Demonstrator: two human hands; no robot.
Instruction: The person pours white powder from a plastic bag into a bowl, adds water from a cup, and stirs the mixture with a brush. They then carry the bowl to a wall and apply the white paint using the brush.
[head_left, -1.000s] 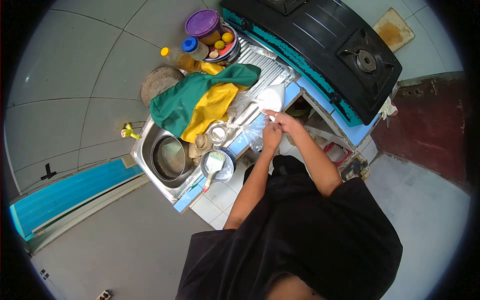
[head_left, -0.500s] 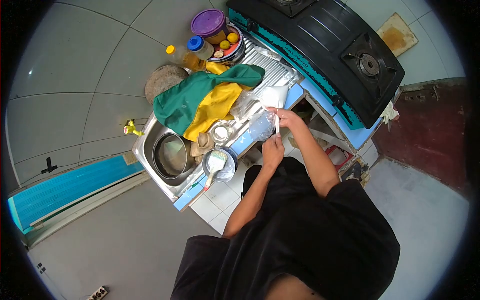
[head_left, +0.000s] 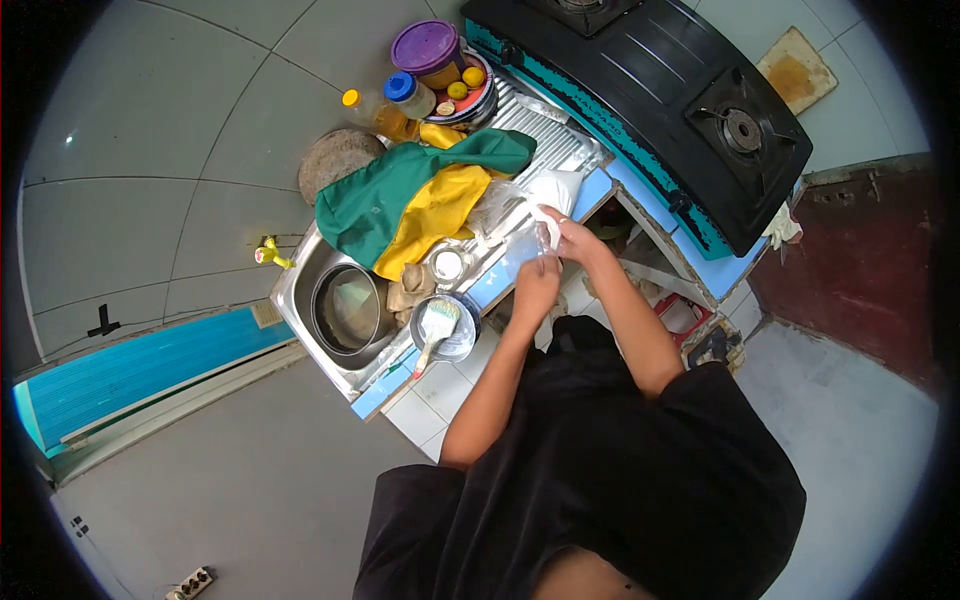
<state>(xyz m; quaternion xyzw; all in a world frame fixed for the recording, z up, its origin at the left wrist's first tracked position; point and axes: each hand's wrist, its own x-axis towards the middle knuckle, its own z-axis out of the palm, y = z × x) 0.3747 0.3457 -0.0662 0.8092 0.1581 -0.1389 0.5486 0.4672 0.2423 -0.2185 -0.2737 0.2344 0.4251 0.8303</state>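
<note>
A black gas stove (head_left: 650,90) sits on the blue counter beside a steel sink (head_left: 296,292); a green and yellow cloth (head_left: 415,195) is draped over the sink's drainboard; a round pot (head_left: 347,308) stands in the basin; a small pan (head_left: 462,340) holding a brush (head_left: 436,325) rests on the sink's front edge; at the counter edge, the left hand (head_left: 538,282) and right hand (head_left: 572,240) both pinch a clear plastic bag (head_left: 518,250), just beside a white packet (head_left: 557,188).
</note>
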